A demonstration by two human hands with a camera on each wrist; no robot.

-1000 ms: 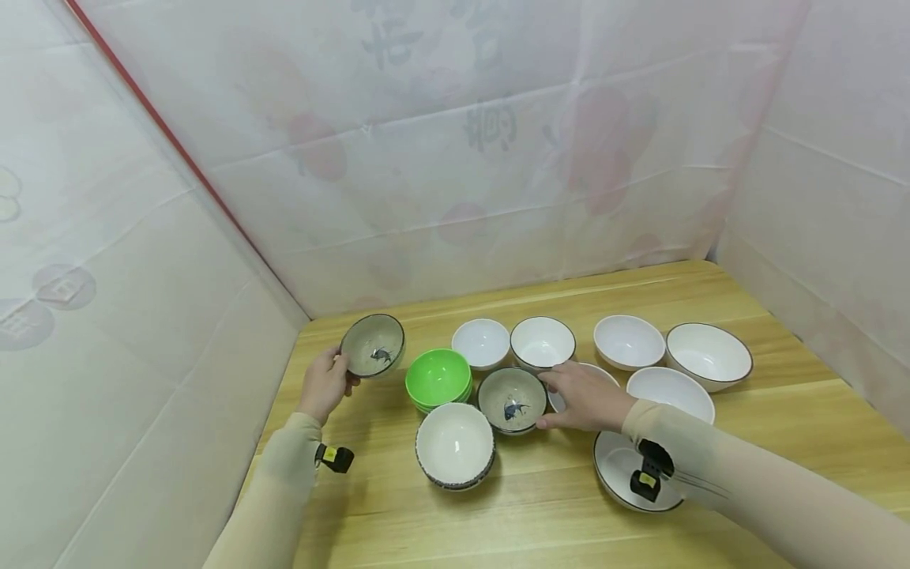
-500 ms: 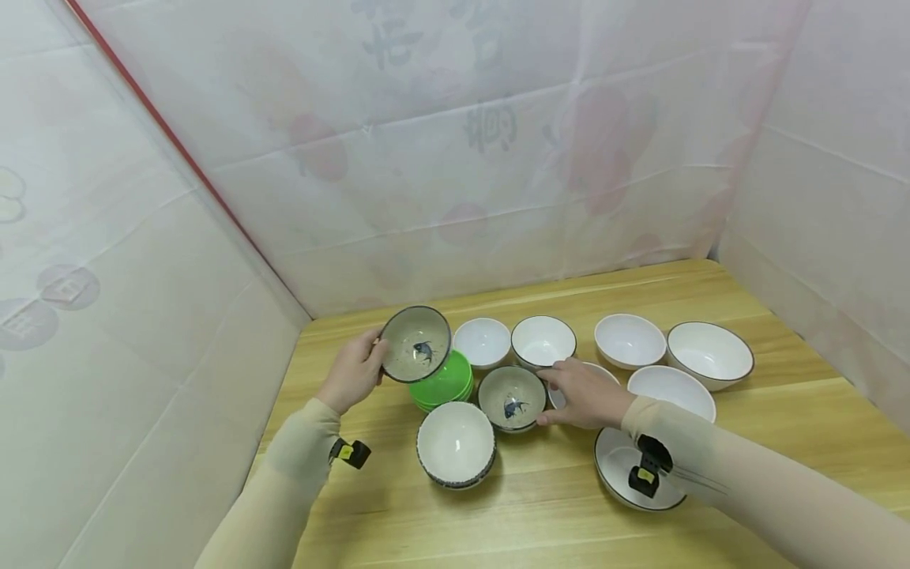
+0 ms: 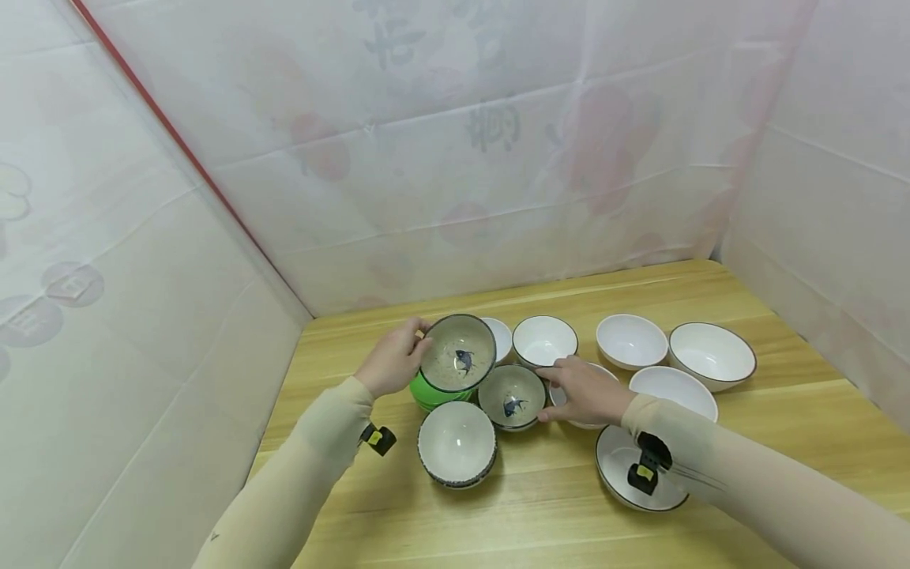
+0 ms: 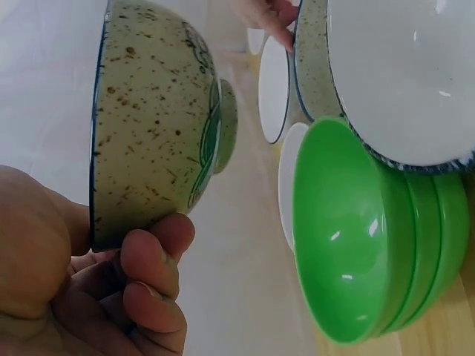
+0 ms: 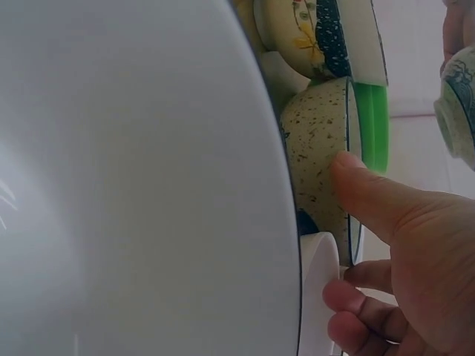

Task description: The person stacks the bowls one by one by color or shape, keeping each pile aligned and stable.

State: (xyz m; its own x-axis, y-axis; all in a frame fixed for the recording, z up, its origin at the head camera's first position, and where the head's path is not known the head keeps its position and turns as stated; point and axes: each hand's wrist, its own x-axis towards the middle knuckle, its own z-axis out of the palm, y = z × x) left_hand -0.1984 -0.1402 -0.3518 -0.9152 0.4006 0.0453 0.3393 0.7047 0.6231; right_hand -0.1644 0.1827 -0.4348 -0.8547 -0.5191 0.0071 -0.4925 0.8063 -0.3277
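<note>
My left hand pinches the left rim of a speckled grey bowl with a blue fish painted inside. That bowl is held up in the air, its inside tipped towards me, and in the head view it covers much of a stack of green bowls. A matching fish bowl stands on the table just right of the stack. Around its right side my right hand holds on, thumb and forefinger at the rim. The left wrist view shows the speckled outside and foot of the raised bowl.
In front of the green stack stand white bowls with a dark patterned outside. White bowls line the back, one with a dark rim. More lie to the right, one partly under my right forearm. Cloth walls enclose the wooden table.
My left hand has carried the fish bowl rightwards from the table's left side to above the green bowls. The right hand has stayed at the other fish bowl.
</note>
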